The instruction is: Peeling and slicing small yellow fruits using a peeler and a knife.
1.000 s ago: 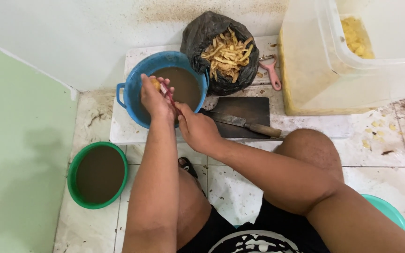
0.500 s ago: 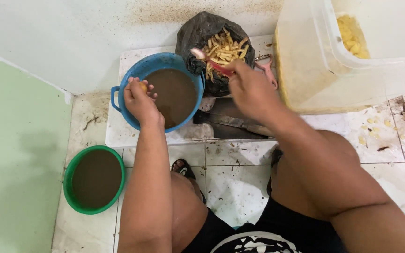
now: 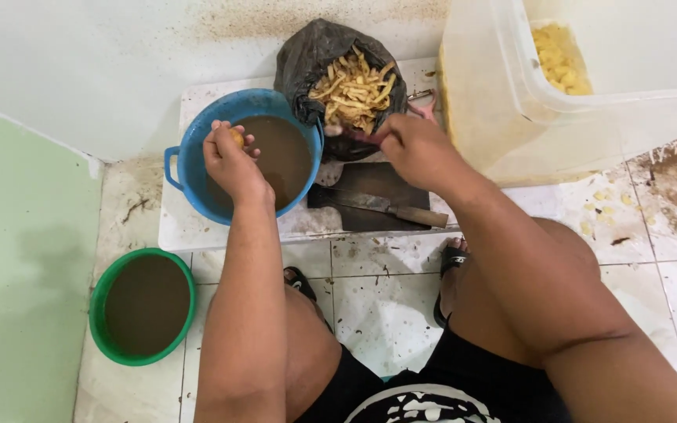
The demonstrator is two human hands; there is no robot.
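Observation:
My left hand [image 3: 231, 160] is closed around a small yellow peeled piece [image 3: 237, 138] and hovers over a blue pot [image 3: 190, 184] filled with murky brown water. My right hand [image 3: 415, 149] grips a pink-handled peeler [image 3: 422, 104] next to a black bag [image 3: 307, 55] heaped with pale yellow peels [image 3: 352, 88]. A cleaver with a wooden handle [image 3: 389, 207] lies on a dark chopping board [image 3: 370, 184] just below my right hand.
A green basin [image 3: 102, 313] of brown water stands on the floor at lower left. A large translucent tub [image 3: 511, 102] holding yellow pieces [image 3: 559, 64] stands at upper right. The low white slab [image 3: 190, 231] carries the pot and board. Peel scraps dot the tiles [image 3: 605, 204].
My right hand has left the pot and moved right to the bag of peels, then settled just beside it. My left hand stays over the pot with the yellow piece.

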